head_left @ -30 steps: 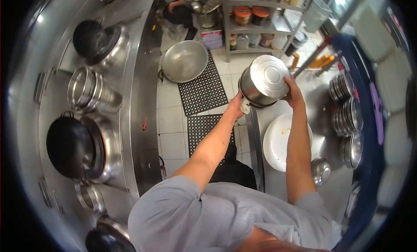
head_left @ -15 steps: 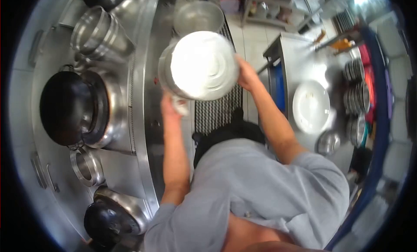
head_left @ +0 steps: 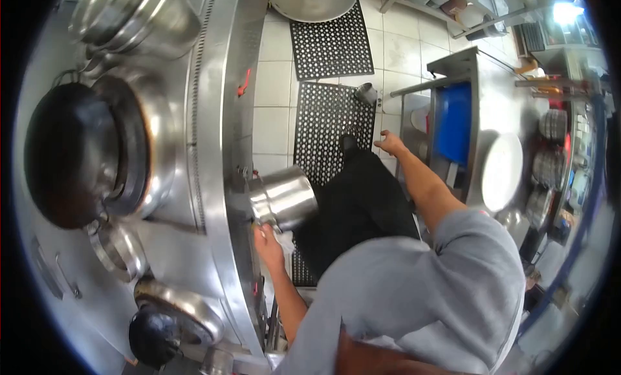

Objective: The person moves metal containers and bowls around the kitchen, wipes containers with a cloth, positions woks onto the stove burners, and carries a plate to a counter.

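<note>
A shiny metal pot is tipped on its side beside the front of the left counter. My left hand grips its edge, with a white cloth bunched between palm and pot. My right hand reaches out over the floor, its fingers apart and nothing in them. Beyond that hand, a small metal cup appears over the perforated black mat; whether it rests on the mat I cannot tell.
Black woks, stacked metal pots and a metal ring stand on the left counter. On the right are a steel table holding a white plate, stacked bowls and a blue bin. A large metal basin is on the floor ahead.
The pot has come down and leftward from being held in both hands, and has tipped sideways. My right hand has let go of it and moved right. The small cup has come into view.
</note>
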`<state>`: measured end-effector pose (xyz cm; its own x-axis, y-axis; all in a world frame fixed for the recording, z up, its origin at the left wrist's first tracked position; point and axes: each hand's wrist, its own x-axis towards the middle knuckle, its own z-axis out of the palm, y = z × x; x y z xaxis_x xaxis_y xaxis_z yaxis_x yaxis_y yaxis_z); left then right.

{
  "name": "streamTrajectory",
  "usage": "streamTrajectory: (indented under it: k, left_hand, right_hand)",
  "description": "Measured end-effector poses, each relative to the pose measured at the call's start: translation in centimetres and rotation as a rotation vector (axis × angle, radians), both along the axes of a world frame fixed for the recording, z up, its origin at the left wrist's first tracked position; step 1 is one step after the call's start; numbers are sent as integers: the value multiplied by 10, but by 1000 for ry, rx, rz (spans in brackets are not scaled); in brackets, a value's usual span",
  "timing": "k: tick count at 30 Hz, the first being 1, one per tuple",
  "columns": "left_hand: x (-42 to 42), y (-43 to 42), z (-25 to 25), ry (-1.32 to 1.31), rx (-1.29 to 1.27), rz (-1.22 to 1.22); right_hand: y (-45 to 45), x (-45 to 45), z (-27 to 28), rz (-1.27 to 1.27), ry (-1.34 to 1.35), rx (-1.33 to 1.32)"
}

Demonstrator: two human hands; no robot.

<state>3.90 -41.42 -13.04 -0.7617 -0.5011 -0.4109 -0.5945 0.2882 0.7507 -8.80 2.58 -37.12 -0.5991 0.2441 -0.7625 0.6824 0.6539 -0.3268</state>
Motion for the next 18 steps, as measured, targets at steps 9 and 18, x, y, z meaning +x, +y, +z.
streamTrajectory:
  k: [9, 18]
  left_hand:
    - [-71, 69, -285, -240, -42, -269]
    - [-123, 124, -403, -78, -173, -670]
  right_hand:
    - [117, -158, -283, -3, 150, 331]
    - [115, -137, -464, 123, 374, 305]
